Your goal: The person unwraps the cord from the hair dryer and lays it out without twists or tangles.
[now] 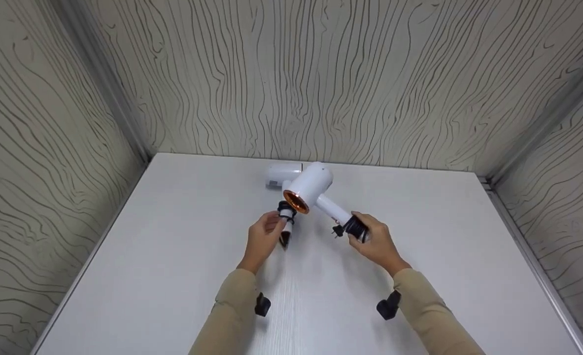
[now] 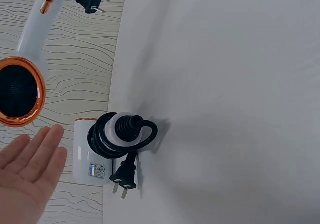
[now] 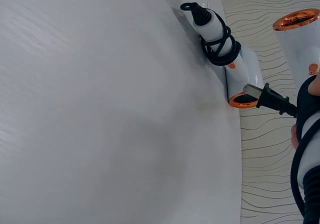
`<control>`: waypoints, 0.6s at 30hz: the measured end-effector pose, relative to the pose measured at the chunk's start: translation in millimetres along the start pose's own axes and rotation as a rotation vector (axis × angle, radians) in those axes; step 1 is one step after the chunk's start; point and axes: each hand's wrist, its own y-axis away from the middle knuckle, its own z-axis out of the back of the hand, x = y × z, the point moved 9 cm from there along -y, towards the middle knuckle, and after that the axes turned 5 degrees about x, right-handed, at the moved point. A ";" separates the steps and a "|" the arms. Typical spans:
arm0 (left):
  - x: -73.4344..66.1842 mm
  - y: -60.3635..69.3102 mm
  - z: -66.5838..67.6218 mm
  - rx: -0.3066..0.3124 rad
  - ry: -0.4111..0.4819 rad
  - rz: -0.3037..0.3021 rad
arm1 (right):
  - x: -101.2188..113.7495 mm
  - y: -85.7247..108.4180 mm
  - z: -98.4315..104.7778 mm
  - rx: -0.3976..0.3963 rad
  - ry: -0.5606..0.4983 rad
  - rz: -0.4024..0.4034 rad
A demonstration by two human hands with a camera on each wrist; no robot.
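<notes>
A white hair dryer [image 1: 316,182] with a copper-coloured ring is held off the table by my right hand [image 1: 377,241], fingers round its cord-wrapped handle. Its plug [image 3: 275,100] dangles beside the handle. A second white hair dryer [image 1: 282,173] is at the table's back edge, partly behind the held one. Black cord [image 2: 102,139] is coiled round its handle, which points towards me, and a plug [image 2: 124,176] hangs by it. My left hand [image 1: 263,239] is next to this handle. In the left wrist view, its fingers [image 2: 42,156] are straight, hold nothing and look apart from the dryer.
The white table [image 1: 183,276] meets a wood-patterned wall [image 1: 291,84] at the back. Similar panels [image 1: 30,148] stand left and right. Metal strips [image 1: 532,261] run along the table's sides. Black devices [image 1: 389,304] sit at both wrists.
</notes>
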 end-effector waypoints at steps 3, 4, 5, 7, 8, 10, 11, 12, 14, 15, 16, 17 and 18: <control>-0.6 0.3 0.6 0.003 0.005 0.008 | 2.3 -0.9 -1.1 0.010 0.005 0.013; -1.1 0.2 0.7 0.003 0.003 0.012 | 2.8 -1.1 -1.2 0.011 0.008 0.019; -1.2 -0.3 1.0 0.002 0.003 0.016 | 3.3 -1.4 -1.4 0.011 0.008 0.023; -1.9 -0.9 1.4 0.002 -0.006 0.021 | 4.2 -1.9 -1.3 0.011 0.010 0.030; -1.6 -1.3 1.6 0.003 -0.007 0.028 | 4.7 -2.3 -1.4 0.012 0.009 0.033; -0.5 -2.0 1.9 0.007 0.011 0.054 | 5.8 -3.2 -1.6 0.018 0.003 0.039; 0.1 -2.5 1.8 0.011 0.025 0.065 | 6.2 -3.8 -1.9 0.023 -0.002 0.039; 0.6 -2.6 1.6 0.017 0.036 0.079 | 6.9 -4.5 -2.1 0.027 -0.005 0.041; 2.2 -3.2 1.3 0.028 0.065 0.112 | 8.0 -5.7 -2.8 0.038 -0.010 0.047; 2.6 -3.3 1.2 0.033 0.075 0.124 | 8.5 -6.3 -3.2 0.042 -0.013 0.049; 3.1 -3.5 1.2 0.036 0.081 0.133 | 9.3 -6.7 -3.4 0.046 -0.015 0.051; 3.6 -3.6 1.2 0.039 0.085 0.142 | 10.2 -7.1 -3.4 0.050 -0.016 0.053; 4.2 -3.8 0.9 0.042 0.084 0.147 | 11.2 -7.2 -3.4 0.053 -0.018 0.055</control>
